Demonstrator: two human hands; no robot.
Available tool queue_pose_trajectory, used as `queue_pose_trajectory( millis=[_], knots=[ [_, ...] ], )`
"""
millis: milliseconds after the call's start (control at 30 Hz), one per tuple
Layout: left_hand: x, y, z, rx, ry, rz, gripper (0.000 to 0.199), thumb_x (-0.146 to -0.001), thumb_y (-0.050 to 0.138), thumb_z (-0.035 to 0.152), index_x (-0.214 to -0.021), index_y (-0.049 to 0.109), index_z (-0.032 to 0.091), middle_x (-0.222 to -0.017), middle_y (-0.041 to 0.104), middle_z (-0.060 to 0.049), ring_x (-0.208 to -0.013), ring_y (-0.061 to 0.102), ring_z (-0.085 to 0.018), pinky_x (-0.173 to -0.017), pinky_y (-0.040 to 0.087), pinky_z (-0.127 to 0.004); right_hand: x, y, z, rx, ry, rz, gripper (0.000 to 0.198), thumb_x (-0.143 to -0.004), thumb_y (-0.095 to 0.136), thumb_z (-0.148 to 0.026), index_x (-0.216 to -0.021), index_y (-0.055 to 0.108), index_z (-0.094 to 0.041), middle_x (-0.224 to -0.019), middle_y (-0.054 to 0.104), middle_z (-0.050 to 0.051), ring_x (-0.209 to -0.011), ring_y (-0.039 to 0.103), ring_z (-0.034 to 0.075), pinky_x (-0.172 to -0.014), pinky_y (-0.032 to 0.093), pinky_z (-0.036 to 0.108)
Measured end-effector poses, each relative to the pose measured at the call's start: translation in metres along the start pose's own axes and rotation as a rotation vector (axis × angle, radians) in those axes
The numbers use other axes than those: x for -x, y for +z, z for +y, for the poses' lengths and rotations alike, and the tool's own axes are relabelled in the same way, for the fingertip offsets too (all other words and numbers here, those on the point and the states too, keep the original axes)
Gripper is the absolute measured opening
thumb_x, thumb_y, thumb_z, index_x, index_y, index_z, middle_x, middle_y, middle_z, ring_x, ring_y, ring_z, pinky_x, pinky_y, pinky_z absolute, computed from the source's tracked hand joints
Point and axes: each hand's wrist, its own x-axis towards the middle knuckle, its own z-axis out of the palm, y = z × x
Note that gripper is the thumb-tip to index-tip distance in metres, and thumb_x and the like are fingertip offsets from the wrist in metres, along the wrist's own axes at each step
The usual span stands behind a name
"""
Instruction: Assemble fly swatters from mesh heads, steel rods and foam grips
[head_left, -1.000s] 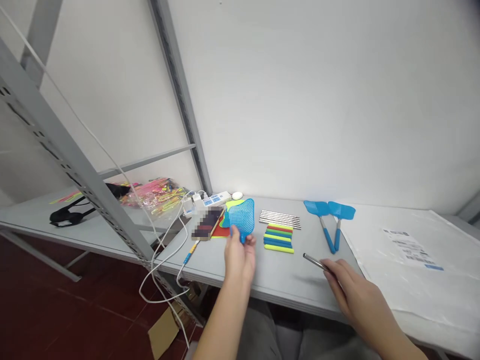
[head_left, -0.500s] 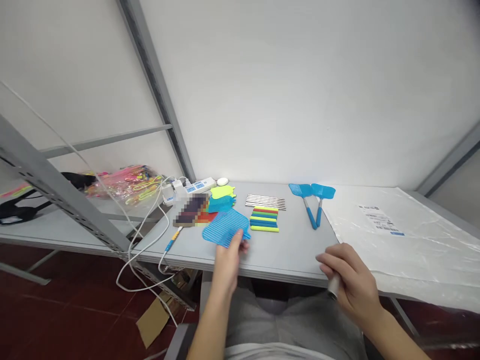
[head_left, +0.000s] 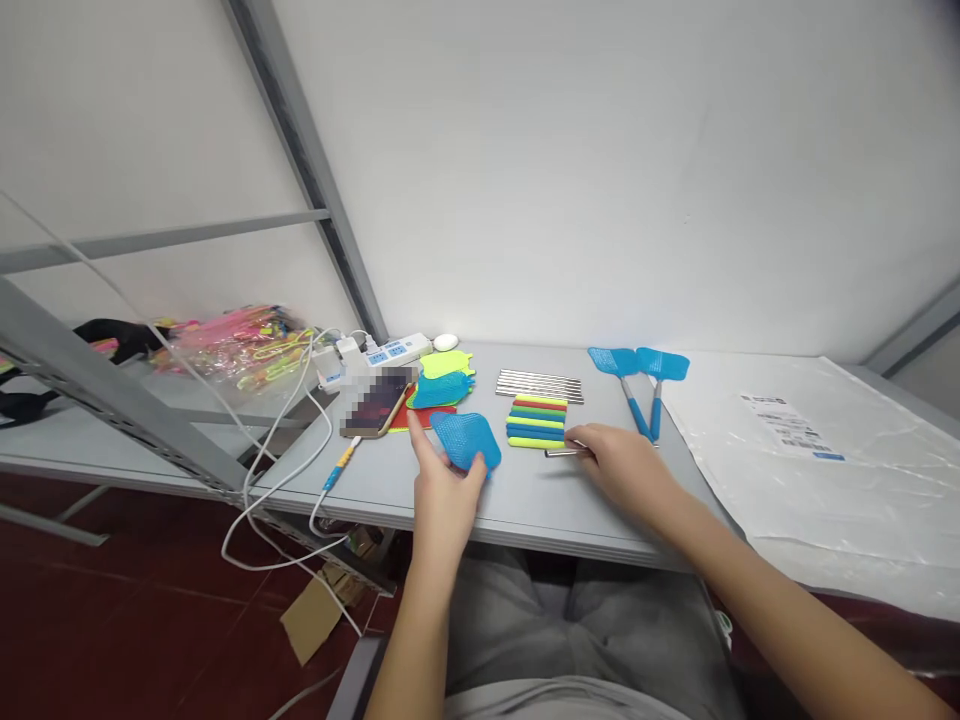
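My left hand (head_left: 444, 490) grips a blue fly swatter head (head_left: 466, 438) between thumb and fingers, above the table's front part. My right hand (head_left: 611, 460) is closed on a thin metal rod (head_left: 564, 453), held roughly level just in front of the coloured handles. Those handles (head_left: 536, 422), in yellow, blue, green and red, lie side by side in the middle. Behind them several loose metal rods (head_left: 538, 384) lie in a row. More swatter heads, yellow (head_left: 448, 364), blue (head_left: 441, 389) and red (head_left: 429, 416), overlap left of the rods. Two assembled blue fly swatters (head_left: 637, 400) rest at the right.
A phone (head_left: 379, 400) on a charging cable (head_left: 341, 468) and a white power strip (head_left: 397, 350) occupy the table's left end. White plastic packaging (head_left: 787, 500) covers the right side. Grey metal shelf posts (head_left: 311, 180) stand at the left, near bagged colourful items (head_left: 240, 345).
My right hand has moved left and forward with the metal rod, from the table's front edge to beside the handles. The swatter head in my left hand has turned.
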Motion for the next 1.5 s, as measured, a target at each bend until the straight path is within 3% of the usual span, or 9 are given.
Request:
queue_pose_trajectory(
  millis=[33,133,233,400,633,800,967,1200,1500],
  knots=[
    [0.002,0.001,0.002,-0.073,0.045,0.008,0.098,-0.081,0.065,0.035,-0.155,0.003,0.024,-0.062,0.059,0.006,-0.044,0.056,-0.014,-0.047,0.039,-0.022,-0.004,0.002,0.0,0.001,0.006,-0.004,0.025,-0.093,0.045,-0.014,-0.106,0.065,-0.024,-0.098,0.072,0.002,-0.087,0.066,0.019,-0.063,0.034,0.026],
    [0.007,-0.001,0.007,-0.252,0.151,-0.057,0.064,-0.086,0.059,0.041,-0.145,0.043,0.022,-0.051,0.051,0.005,-0.049,0.054,-0.017,-0.05,0.034,-0.024,-0.014,0.009,0.001,0.009,0.023,-0.009,0.027,-0.092,0.045,-0.012,-0.105,0.066,-0.023,-0.099,0.073,0.004,-0.088,0.066,0.02,-0.064,0.035,0.027],
    [0.012,-0.007,0.009,-0.331,0.168,-0.18,0.05,-0.091,0.05,0.05,-0.128,0.062,0.021,-0.049,0.05,0.003,-0.049,0.052,-0.018,-0.048,0.029,-0.025,-0.02,0.013,0.002,0.019,0.036,-0.015,0.028,-0.09,0.046,-0.01,-0.104,0.067,-0.022,-0.099,0.073,0.005,-0.087,0.066,0.021,-0.064,0.035,0.027],
    [0.019,-0.015,0.013,-0.423,0.219,-0.283,0.042,-0.09,0.051,0.051,-0.119,0.067,0.025,-0.057,0.059,-0.001,-0.054,0.055,-0.02,-0.049,0.028,-0.026,-0.029,0.01,0.005,0.027,0.028,-0.047,0.02,-0.093,0.05,-0.021,-0.099,0.068,-0.023,-0.094,0.074,0.006,-0.086,0.067,0.023,-0.061,0.035,0.027],
    [0.009,0.008,0.031,-0.477,0.415,-0.292,0.014,-0.087,0.06,0.03,-0.096,0.069,0.026,-0.071,0.065,0.0,-0.066,0.059,-0.017,-0.059,0.035,-0.026,-0.032,0.006,0.004,0.043,0.027,-0.079,0.013,-0.087,0.058,-0.024,-0.091,0.07,-0.022,-0.082,0.073,0.006,-0.074,0.068,0.022,-0.057,0.034,0.026],
    [-0.006,0.024,0.035,-0.551,0.582,-0.359,0.015,-0.085,0.064,0.026,-0.098,0.071,0.028,-0.092,0.066,-0.002,-0.081,0.061,-0.019,-0.069,0.04,-0.028,-0.017,-0.01,0.019,0.042,0.119,-0.002,0.024,-0.089,0.05,-0.02,-0.107,0.065,-0.022,-0.09,0.074,0.006,-0.075,0.068,0.022,-0.056,0.035,0.026],
    [-0.02,0.037,0.035,-0.604,0.688,-0.43,0.018,-0.089,0.061,0.03,-0.101,0.074,0.029,-0.093,0.064,-0.003,-0.082,0.061,-0.019,-0.073,0.04,-0.03,0.009,-0.024,0.029,-0.026,0.235,0.176,0.017,-0.09,0.053,-0.026,-0.103,0.063,-0.023,-0.075,0.072,0.001,-0.065,0.066,0.019,-0.051,0.035,0.025],
    [-0.036,0.047,0.03,-0.624,0.68,-0.386,0.02,-0.092,0.056,0.026,-0.092,0.075,0.028,-0.088,0.065,-0.003,-0.082,0.062,-0.02,-0.074,0.038,-0.031,0.033,-0.009,0.019,0.097,0.024,0.576,0.026,-0.098,0.048,-0.038,-0.102,0.066,-0.019,-0.066,0.066,0.001,-0.054,0.058,0.015,-0.052,0.034,0.026],
    [-0.039,0.049,0.029,-0.56,0.637,-0.325,0.015,-0.089,0.059,0.021,-0.096,0.072,0.024,-0.093,0.067,-0.004,-0.085,0.062,-0.02,-0.077,0.039,-0.031,0.039,0.013,0.011,0.074,-0.24,0.731,0.012,-0.094,0.06,-0.024,-0.101,0.063,-0.016,-0.063,0.064,-0.002,-0.054,0.054,0.012,-0.058,0.036,0.027]
  ],
)
